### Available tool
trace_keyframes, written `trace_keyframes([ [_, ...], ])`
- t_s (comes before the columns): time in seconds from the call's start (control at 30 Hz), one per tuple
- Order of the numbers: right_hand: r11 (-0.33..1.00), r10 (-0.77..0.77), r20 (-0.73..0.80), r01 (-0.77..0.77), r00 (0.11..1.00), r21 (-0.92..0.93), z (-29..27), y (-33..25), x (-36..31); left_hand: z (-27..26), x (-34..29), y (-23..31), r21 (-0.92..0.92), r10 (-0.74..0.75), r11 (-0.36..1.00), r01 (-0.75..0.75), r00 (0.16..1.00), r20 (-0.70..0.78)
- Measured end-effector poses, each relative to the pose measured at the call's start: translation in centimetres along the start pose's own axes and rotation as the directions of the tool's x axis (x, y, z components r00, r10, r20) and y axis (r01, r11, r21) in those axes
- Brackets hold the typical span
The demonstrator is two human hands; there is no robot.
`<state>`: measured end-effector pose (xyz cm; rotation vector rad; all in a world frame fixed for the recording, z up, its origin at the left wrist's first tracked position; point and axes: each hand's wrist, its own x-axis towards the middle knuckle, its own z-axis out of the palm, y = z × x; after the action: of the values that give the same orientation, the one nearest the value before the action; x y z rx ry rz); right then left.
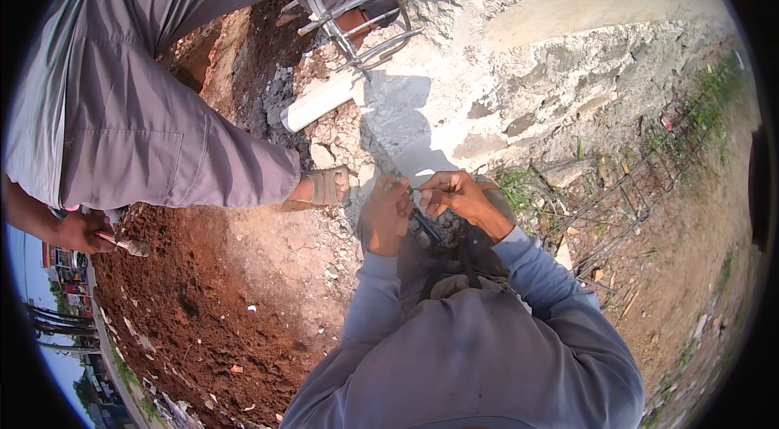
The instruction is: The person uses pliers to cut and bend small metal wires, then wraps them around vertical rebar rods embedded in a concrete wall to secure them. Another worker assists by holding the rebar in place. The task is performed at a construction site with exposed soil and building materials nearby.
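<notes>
My left hand (388, 214) is raised in front of my chest with its fingers curled closed. Close beside it, my right hand (459, 197) is closed in a pinch, thumb against fingers. Between the two hands there may be something thin and small, but I cannot make out what it is. Just below them shows a thin dark blue object (427, 229), partly hidden; whether a hand touches it I cannot tell. Both hands are over rubble, near the foot of a rough whitish concrete wall (535, 64).
At the left stands another person in grey trousers (154, 120) and a sandal (328, 185); that person's hand (81, 232) holds a short tool. Ahead, a steel rebar cage (345, 19) rises beside a white pipe (318, 104). Reddish soil (203, 299) slopes left; rebar (625, 210) lies right.
</notes>
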<state>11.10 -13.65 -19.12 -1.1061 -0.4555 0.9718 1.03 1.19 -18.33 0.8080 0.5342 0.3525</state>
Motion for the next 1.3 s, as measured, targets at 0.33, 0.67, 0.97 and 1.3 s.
trace_keyframes([
  [0.33, 0.776, -0.631, -0.483, 0.505, 0.607, -0.378, 2.9, -9.5, -0.8, 12.0, 2.0, 6.2, 0.355, 0.553, 0.695, -0.625, 0.780, 0.292],
  [0.67, 0.254, -0.940, -0.317, 0.361, -0.126, -0.897, 6.0, -17.7, 7.5, 12.8, 2.9, 8.4, 0.453, 0.472, 0.701, -0.552, 0.834, 0.286],
  [0.97, 0.359, -0.932, -0.360, 0.285, 0.049, -0.889, 6.4, -17.7, 10.0, 11.7, 3.0, 8.0, 0.441, 0.473, 0.712, -0.547, 0.837, 0.274],
  [1.3, 0.047, -0.838, -0.129, -0.166, 0.530, -0.985, 5.2, -23.7, 7.8, 14.0, 4.9, 10.9, 0.494, 0.390, 0.744, -0.450, 0.893, 0.226],
])
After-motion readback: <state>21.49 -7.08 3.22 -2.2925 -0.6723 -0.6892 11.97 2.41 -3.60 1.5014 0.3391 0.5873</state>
